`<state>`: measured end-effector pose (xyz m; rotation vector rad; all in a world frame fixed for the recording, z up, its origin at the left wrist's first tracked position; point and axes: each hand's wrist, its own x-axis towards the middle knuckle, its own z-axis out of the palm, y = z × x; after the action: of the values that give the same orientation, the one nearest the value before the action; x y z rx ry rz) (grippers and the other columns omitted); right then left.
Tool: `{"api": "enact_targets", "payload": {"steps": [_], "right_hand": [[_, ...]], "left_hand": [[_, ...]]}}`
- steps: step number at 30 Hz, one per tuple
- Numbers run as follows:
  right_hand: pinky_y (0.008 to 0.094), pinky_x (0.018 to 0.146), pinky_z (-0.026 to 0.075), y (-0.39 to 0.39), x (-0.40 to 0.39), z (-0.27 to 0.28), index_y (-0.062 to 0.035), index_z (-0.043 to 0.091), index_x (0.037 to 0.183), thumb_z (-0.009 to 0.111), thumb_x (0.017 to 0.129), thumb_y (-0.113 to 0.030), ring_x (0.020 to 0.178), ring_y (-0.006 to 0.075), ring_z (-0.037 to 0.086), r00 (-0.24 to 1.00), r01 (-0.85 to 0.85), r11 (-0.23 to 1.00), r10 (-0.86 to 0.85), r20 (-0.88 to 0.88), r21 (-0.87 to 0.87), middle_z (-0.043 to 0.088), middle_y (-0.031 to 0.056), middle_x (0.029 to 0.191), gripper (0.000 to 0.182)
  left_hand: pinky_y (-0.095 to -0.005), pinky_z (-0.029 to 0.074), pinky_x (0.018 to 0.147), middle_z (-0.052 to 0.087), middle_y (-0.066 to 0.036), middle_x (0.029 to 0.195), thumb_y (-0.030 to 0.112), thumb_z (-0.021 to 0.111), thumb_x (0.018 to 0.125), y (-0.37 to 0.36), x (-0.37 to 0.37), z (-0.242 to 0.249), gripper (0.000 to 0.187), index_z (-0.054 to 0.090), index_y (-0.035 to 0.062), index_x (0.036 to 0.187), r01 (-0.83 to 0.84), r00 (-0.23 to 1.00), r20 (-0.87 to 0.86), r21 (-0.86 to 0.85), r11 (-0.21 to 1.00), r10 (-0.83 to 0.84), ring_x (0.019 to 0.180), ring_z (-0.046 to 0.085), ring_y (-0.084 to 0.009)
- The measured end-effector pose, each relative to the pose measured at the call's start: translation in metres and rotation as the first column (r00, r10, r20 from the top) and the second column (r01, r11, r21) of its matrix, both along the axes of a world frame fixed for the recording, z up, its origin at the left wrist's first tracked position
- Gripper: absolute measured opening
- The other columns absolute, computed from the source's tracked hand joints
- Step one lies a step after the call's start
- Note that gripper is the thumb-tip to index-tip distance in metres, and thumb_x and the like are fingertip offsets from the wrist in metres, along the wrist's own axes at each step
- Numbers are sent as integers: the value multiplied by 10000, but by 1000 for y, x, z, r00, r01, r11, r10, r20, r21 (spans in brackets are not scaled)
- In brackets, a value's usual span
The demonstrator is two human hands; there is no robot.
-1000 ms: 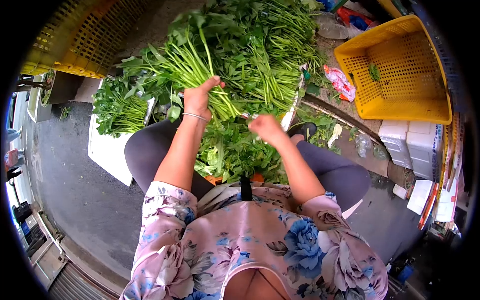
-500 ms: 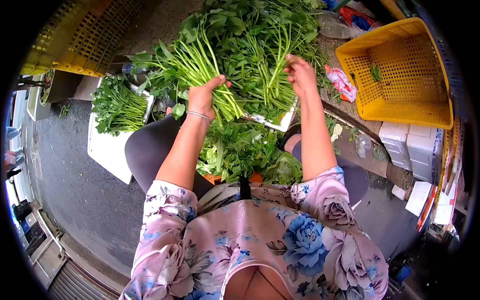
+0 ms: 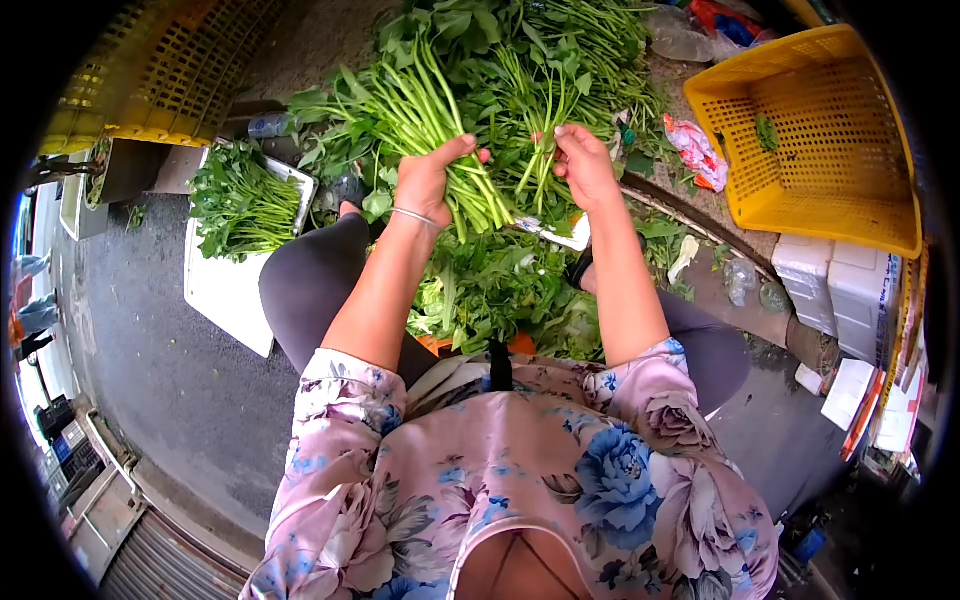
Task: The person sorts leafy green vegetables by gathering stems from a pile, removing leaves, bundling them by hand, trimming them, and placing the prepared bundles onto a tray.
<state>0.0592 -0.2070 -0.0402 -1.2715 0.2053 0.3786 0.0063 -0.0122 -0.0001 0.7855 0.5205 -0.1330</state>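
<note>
1. Both hands are busy up top from where I'm watching. Left hand (image 3: 428, 180) is clenched around a fat bunch of greens (image 3: 410, 100), gripping it low on the stems, with the leafy end fanning out toward 11 o'clock.
2. Right hand (image 3: 583, 165) is pinched shut on a smaller handful of stems (image 3: 535, 130), just beside the left one at about 3 o'clock from it. The two hands are close but I can't tell if the two lots touch.
3. Look of the bunch: long, thin, pale green stalks packed side by side, cut ends poking out below the fist toward 5 o'clock, darker pointed leaves at the far end. Looks fresh, not wilted.
4. Behind both hands at 12 o'clock sits the big loose pile of greens (image 3: 560, 50), same kind of plant.
5. Below the hands, between the person's knees, there's a heap of leafy trimmings (image 3: 490, 295).
6. At 9 o'clock from the left hand, another bundle (image 3: 245, 205) lies on a white foam box (image 3: 225, 290).
7. At 2 o'clock, well apart, a yellow crate (image 3: 830, 140) tilted on its side.
</note>
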Motion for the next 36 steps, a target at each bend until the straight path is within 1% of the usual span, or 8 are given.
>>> {"api": "enact_targets", "payload": {"steps": [4,10,14,16,21,24,30,36], "right_hand": [[180,477,332,15,-17,16,-37,533,862,536,848,-134,590,33,425,990,-79,988,93,108,-132,540,-15,702,98],[185,570,374,43,-35,24,18,517,872,537,838,-93,631,44,469,923,-160,954,235,304,-254,567,9,731,118],[212,521,382,54,-39,21,22,553,849,565,817,-110,573,60,471,896,-112,922,256,364,-371,580,31,683,137],[226,514,391,56,-41,21,14,571,841,576,808,-137,551,73,477,906,-100,811,313,283,-576,575,34,643,155],[220,500,387,55,-41,24,10,589,824,591,799,-153,531,73,471,898,-126,828,329,292,-546,586,31,643,165],[194,502,390,56,-40,29,10,599,816,611,789,-150,547,62,487,935,-183,904,281,216,-386,593,20,664,162],[153,424,343,62,-50,38,-37,601,865,594,813,-175,533,41,481,996,53,984,-39,85,-170,605,13,736,148],[139,402,331,62,-53,39,-33,597,880,601,810,-181,525,41,493,990,127,986,-119,82,-106,603,14,746,164]], "left_hand": [[-306,505,574,603,-114,789,-8,636,688,-4,1,11,210,553,-45,878,21,999,39,28,999,-22,646,609,-215],[-260,443,722,632,-138,815,15,651,661,4,6,-2,188,618,-60,830,128,990,36,139,982,-134,674,593,-175],[-260,444,684,629,-125,803,29,672,645,9,3,-8,221,606,-84,822,145,989,6,221,964,-150,664,580,-168],[-258,440,654,625,-114,787,43,689,636,11,2,-11,226,609,-78,809,205,979,-53,219,954,-198,660,572,-159],[-294,501,625,618,-109,795,64,673,688,13,-3,-8,216,603,-59,851,259,965,-38,244,934,-258,671,594,-172],[-298,506,626,621,-111,808,78,661,702,11,-4,-9,215,608,-53,865,211,977,-78,164,964,-201,670,595,-173],[-282,476,683,630,-107,822,75,644,694,10,-4,-9,197,623,-49,845,135,991,-13,72,988,-135,699,588,-166],[-305,501,649,627,-131,808,65,638,699,10,-4,-6,217,606,-64,871,140,990,33,-78,987,-138,697,604,-192]]}}
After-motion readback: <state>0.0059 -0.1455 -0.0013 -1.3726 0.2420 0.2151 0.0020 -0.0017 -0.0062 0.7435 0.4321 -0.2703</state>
